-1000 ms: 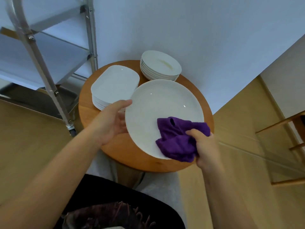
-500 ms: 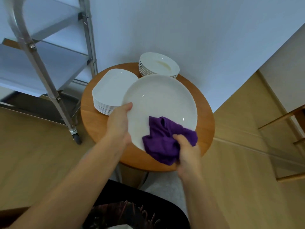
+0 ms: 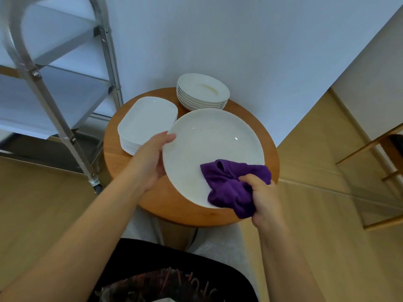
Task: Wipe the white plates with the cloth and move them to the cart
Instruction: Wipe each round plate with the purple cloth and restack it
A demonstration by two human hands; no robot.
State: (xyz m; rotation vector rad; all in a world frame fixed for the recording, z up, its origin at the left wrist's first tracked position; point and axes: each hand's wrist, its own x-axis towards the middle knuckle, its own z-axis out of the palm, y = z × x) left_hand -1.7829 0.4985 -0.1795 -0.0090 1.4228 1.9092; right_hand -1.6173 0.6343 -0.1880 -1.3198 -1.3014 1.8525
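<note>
Purple cloth (image 3: 231, 184) slid right across large plate (image 3: 209, 147).

My left hand (image 3: 152, 159) grips the left rim of a large round white plate (image 3: 209, 147), thumb on its upper face, holding it above the round wooden surface (image 3: 165, 201). My right hand (image 3: 262, 196) clutches a bunched purple cloth (image 3: 231, 185) and presses it onto the plate's near right part, the cloth hanging over the rim there. On the surface, to the far left, sits a stack of oblong white plates (image 3: 146, 120); behind the big plate, against the wall (image 3: 239, 40), is a stack of smaller round plates (image 3: 202, 90). The metal cart (image 3: 54, 101) stands to the left on the wooden floor (image 3: 43, 210), its wheel near the surface's edge.
</note>
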